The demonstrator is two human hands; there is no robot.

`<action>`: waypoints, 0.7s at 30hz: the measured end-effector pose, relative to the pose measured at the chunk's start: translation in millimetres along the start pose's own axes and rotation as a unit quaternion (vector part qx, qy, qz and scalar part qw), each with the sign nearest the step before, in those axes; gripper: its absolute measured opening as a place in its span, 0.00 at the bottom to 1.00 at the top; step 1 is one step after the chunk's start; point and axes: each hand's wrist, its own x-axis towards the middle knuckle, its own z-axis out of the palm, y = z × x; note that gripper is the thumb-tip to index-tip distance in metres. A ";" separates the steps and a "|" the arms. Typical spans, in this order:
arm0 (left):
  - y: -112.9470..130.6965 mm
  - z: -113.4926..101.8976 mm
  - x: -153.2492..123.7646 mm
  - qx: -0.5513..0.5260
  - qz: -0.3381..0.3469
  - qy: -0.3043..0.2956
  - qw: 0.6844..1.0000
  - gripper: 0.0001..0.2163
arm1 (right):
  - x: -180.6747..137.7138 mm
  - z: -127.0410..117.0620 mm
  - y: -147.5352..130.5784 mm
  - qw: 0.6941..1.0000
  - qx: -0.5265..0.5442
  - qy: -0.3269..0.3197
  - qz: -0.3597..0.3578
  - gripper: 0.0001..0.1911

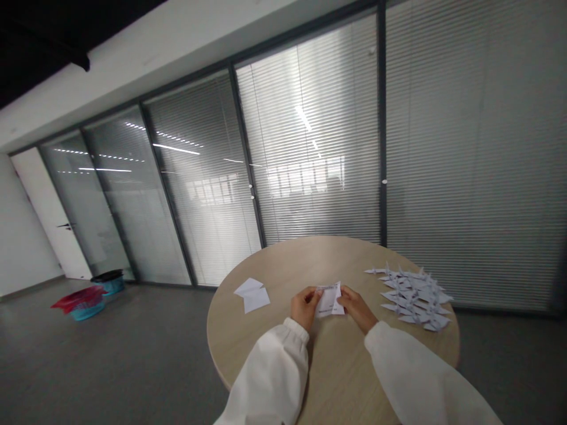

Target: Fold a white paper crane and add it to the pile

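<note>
Between my two hands is a small folded sheet of white paper (pixel 326 301) with some print on it, held above the round table. My left hand (pixel 305 307) pinches its left edge. On the opposite edge, the fingers of my right hand (pixel 355 307) are closed on the paper, where a flap stands up. To the left lie white paper pieces (pixel 254 295), partly overlapping. Over on the right, several folded paper cranes (pixel 414 298) are set close together in rows.
The round wooden table (pixel 283 260) stands near a glass partition with blinds (pixel 319 147). On the floor at far left are a blue bin with a red liner (pixel 82 302) and another with a black liner (pixel 110 282). A white door (pixel 48 215) is beyond them.
</note>
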 end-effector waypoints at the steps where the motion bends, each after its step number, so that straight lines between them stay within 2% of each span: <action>1: -1.2 -0.1 0.5 -0.003 -0.003 -0.002 1.000 0.17 | 0.0 -0.5 0.4 1.000 0.000 0.002 0.001 0.12; 12: -0.4 -1.8 1.2 -0.014 -0.020 0.005 1.000 0.16 | -3.7 -0.8 -4.6 0.999 -0.027 0.016 -0.021 0.21; 21: 4.3 -3.1 1.4 -0.079 -0.054 0.016 0.995 0.16 | -3.0 -3.9 -4.0 0.998 -0.040 0.020 -0.049 0.24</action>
